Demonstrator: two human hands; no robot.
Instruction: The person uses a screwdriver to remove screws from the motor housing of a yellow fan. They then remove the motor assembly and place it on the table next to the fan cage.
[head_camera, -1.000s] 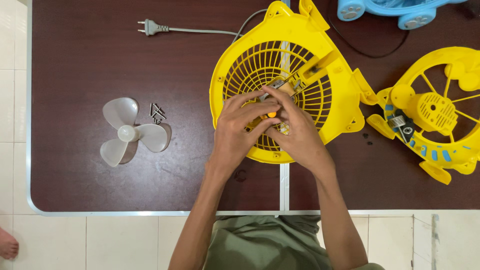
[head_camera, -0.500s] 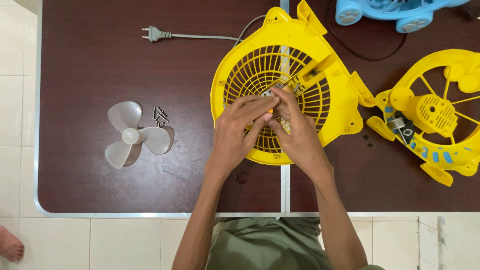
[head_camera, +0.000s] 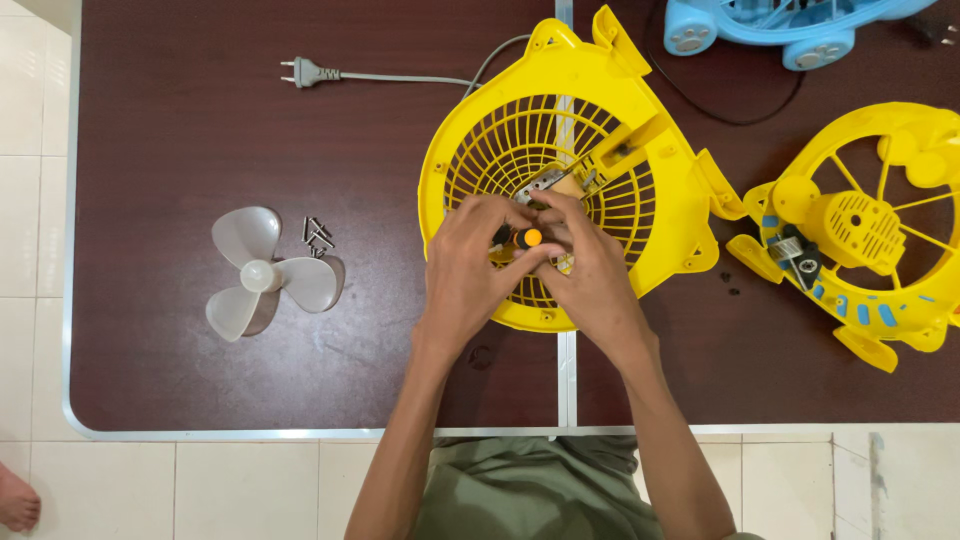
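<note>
A yellow fan housing with a round grille (head_camera: 640, 130) lies on the dark brown table (head_camera: 180, 130). Both my hands are over its lower middle. My left hand (head_camera: 470, 275) grips a small screwdriver with an orange and black handle (head_camera: 525, 238), held upright over the grille. My right hand (head_camera: 590, 275) rests against it and touches the grille by a metal bracket (head_camera: 545, 185). The screwdriver's tip is hidden by my fingers.
A grey three-blade fan propeller (head_camera: 262, 275) lies at the left with several dark screws (head_camera: 318, 235) beside it. A plug and grey cord (head_camera: 310, 72) lie at the back. A second yellow fan part with a motor (head_camera: 860, 230) sits right; a blue one (head_camera: 760, 25) at the back.
My hands have stayed over the grille with small finger shifts; the screwdriver's orange end now shows between them. The camera view has drifted slightly.
</note>
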